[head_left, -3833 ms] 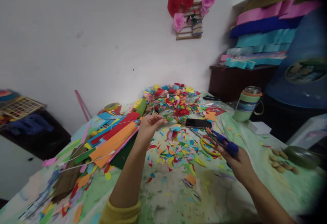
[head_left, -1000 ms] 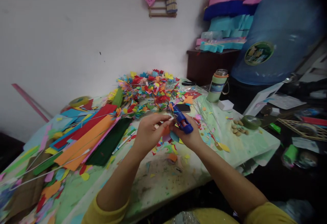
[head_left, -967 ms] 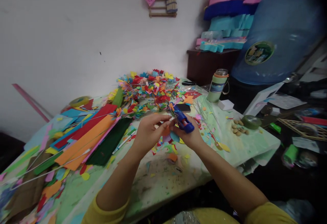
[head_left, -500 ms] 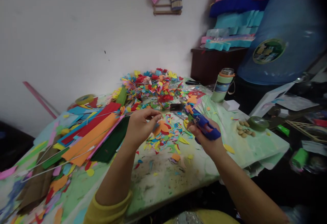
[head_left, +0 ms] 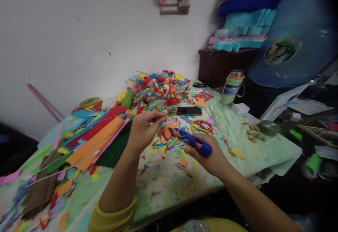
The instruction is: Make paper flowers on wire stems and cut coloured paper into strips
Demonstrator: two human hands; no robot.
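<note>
My left hand (head_left: 146,129) is closed in a pinch, thumb against the fingers. Just below its fingertips is an orange paper flower (head_left: 167,132) with loose petals, apparently held there; the exact grip is hidden. A blue glue gun (head_left: 196,144) lies in my right hand (head_left: 211,156), fingers wrapped around it. Its nozzle points left at the orange petals, touching or very near them. Small coloured paper scraps (head_left: 163,149) are strewn beneath both hands. Behind the glue gun are scissors with yellow handles (head_left: 202,129) and red-handled pliers (head_left: 204,123).
A heap of paper flowers (head_left: 161,87) stands against the wall. Coloured paper strips (head_left: 92,144) cover the left side. A dark phone (head_left: 189,111), a green bottle (head_left: 231,88), a white block (head_left: 240,109) and a tape roll (head_left: 268,128) are on the table (head_left: 163,203).
My right hand has brought the glue gun left and down, its nozzle now at the orange petals. The phone and scissors show more. My left hand stays nearly still.
</note>
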